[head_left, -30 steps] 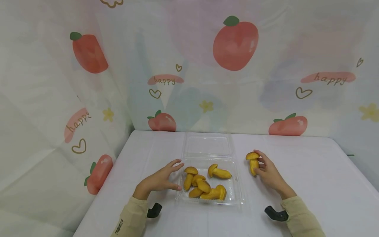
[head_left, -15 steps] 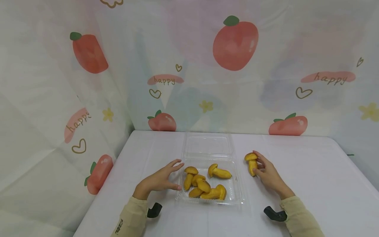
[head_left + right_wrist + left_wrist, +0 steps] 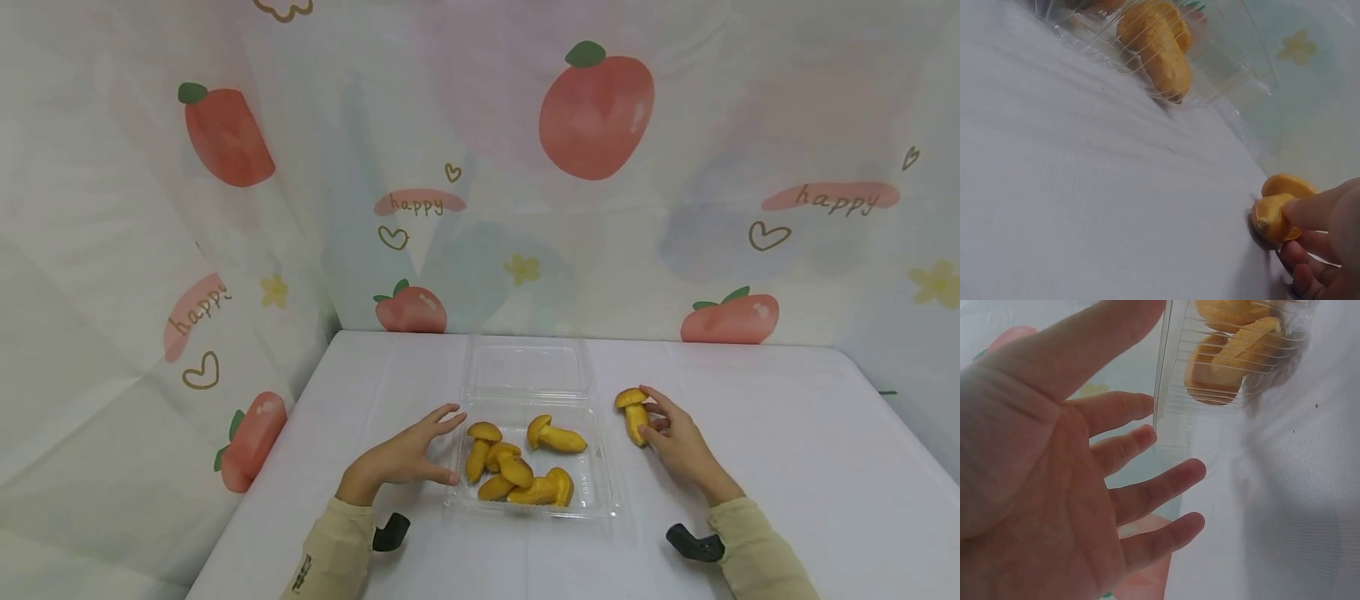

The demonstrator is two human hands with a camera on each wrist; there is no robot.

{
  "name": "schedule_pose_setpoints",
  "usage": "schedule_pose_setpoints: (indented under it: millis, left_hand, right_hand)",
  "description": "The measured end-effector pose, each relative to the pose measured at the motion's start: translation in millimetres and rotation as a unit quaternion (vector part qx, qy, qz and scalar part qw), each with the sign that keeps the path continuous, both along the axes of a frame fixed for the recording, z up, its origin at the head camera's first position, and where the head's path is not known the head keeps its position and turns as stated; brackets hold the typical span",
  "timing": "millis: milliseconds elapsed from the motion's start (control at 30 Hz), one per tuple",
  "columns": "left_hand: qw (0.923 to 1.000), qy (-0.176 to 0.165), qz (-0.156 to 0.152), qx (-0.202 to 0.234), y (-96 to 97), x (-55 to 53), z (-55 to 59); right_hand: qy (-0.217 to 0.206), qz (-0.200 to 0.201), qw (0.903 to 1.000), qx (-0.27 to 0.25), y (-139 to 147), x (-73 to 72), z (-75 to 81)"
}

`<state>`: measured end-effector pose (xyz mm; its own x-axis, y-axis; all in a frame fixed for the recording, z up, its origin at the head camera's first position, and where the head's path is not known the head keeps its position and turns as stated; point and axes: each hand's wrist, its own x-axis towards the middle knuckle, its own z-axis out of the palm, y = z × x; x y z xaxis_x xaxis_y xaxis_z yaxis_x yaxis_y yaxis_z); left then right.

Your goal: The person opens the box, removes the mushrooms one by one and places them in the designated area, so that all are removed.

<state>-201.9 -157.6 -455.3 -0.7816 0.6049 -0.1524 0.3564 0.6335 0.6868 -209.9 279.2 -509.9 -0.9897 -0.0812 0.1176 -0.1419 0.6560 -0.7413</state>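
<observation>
My right hand (image 3: 678, 437) pinches a yellow mushroom (image 3: 634, 412) with a brownish cap, just right of a clear plastic clamshell box (image 3: 600, 492). In the right wrist view the thumb presses that mushroom's stem (image 3: 1270, 215), close to the white cloth. My left hand (image 3: 401, 454) is at the box's left side, fingers spread and thumb apart, holding nothing. In the left wrist view its thumb and some fingertips come up to the box wall (image 3: 1169, 369); whether they touch it I cannot tell. Inside the box lie several similar mushrooms (image 3: 558, 437), some overlapping at the left.
The box's lid (image 3: 528, 369) is folded back flat behind it, toward the rear of the table. White cloth covers the table (image 3: 810, 450). A printed curtain (image 3: 487, 250) with fruit pictures stands behind and to the left. A black strap piece (image 3: 695, 543) sits at each wrist.
My right hand has moved slightly left toward the box, carrying the mushroom, which now tilts a little more. The left hand stays in place, as do the mushrooms in the box.
</observation>
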Motion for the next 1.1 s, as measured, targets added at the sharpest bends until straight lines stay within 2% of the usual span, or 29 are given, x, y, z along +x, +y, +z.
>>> schedule_pose_setpoints:
  millis: [467, 767, 867, 1100]
  left_hand:
    - [1.0000, -0.005, 0.001, 0.004, -0.8, -0.6, -2.0]
    - [1.0000, -0.003, 0.002, 0.000, -0.4, -0.1, -0.6]
    - [0.9999, -0.010, 0.004, 0.000, -0.6, 0.7, -0.1]
    - [1.0000, 0.002, -0.001, -0.001, -0.4, 1.8, 2.3]
  right_hand:
    - [-0.055, 0.007, 0.9978, 0.035, 0, 4.0, 15.1]
    - [-0.071, 0.007, 0.9948, 0.073, 3, 8.0, 26.7]
    - [-0.071, 0.009, 0.9943, 0.079, 3, 10.4, 31.4]
    - [-0.054, 0.009, 0.9936, 0.099, 3, 13.7, 43.0]
